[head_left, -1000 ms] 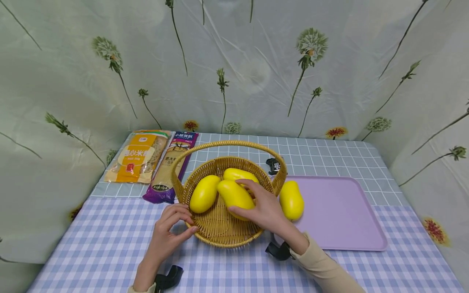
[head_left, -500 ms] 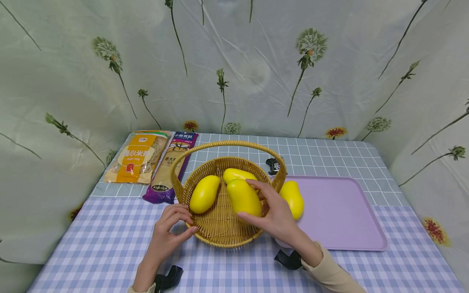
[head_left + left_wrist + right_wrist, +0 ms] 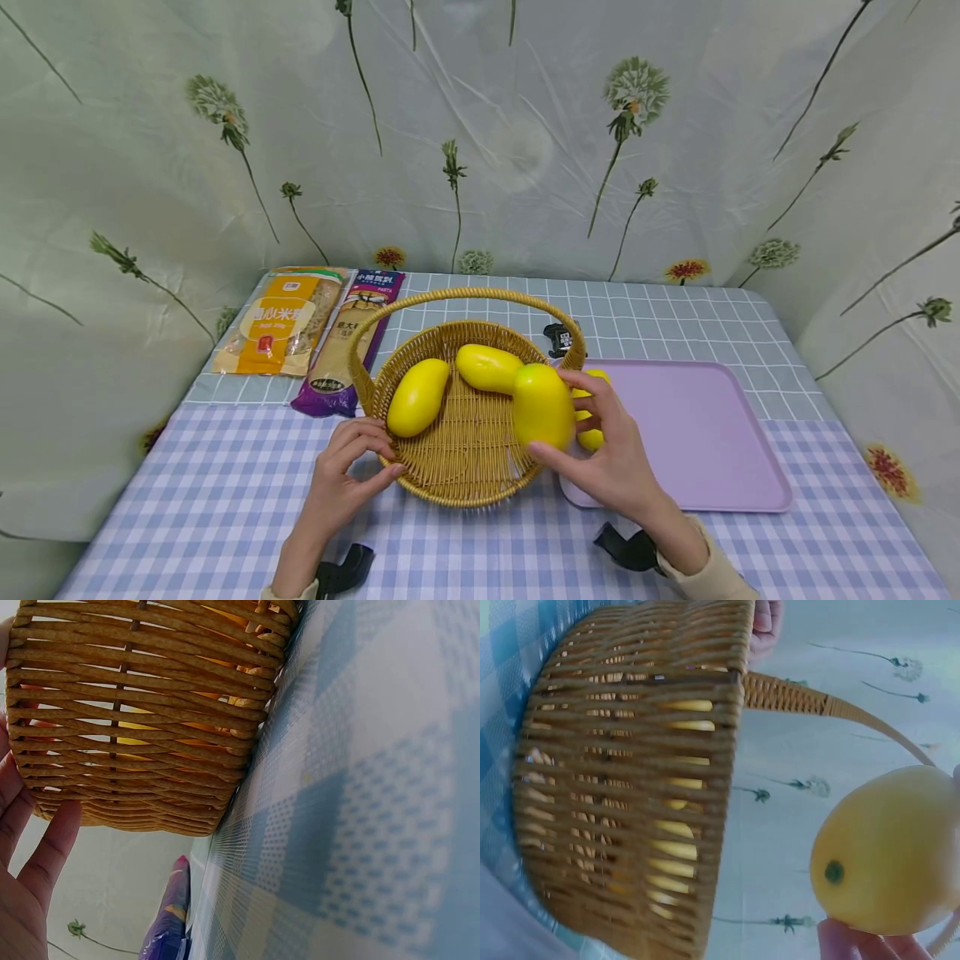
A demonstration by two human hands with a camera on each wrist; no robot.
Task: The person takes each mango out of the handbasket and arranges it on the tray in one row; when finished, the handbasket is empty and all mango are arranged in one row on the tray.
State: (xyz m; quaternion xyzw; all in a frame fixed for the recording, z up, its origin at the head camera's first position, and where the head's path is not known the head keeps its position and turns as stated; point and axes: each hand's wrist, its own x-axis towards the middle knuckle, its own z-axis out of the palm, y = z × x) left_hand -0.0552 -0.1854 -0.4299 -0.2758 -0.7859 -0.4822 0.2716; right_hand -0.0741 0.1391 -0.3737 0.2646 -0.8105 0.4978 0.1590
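- Head view: the right hand [image 3: 611, 450] grips a mango [image 3: 543, 408] from its right, thumb on the near side and fingers round the far right side; the fruit lies just left of the palm and a little farther off.
- From the left hand [image 3: 348, 471] the held mango lies to the right and slightly far, well apart, so the right hand is the nearer.
- The held mango overlaps the right rim of the wicker basket [image 3: 465, 475], with the lilac tray [image 3: 697, 442] to its right; its long axis looks to run near to far, the far end leaning slightly left.
- The left hand pinches the basket's near-left rim between fingers and thumb.
- Inside the basket, the left mango [image 3: 417, 398] slants far-right, and the far mango [image 3: 489, 368] lies nearly left to right; the tray mango [image 3: 592, 442] is partly behind the right fingers.
- Left wrist view: the left fingers touch the rim and outer weave; yellow shows through gaps.
- Right wrist view: the held mango is above rim level, its dark green stem spot [image 3: 835, 871] facing the camera and somewhat down; fingertips press its side, the rest of the grip cut off.
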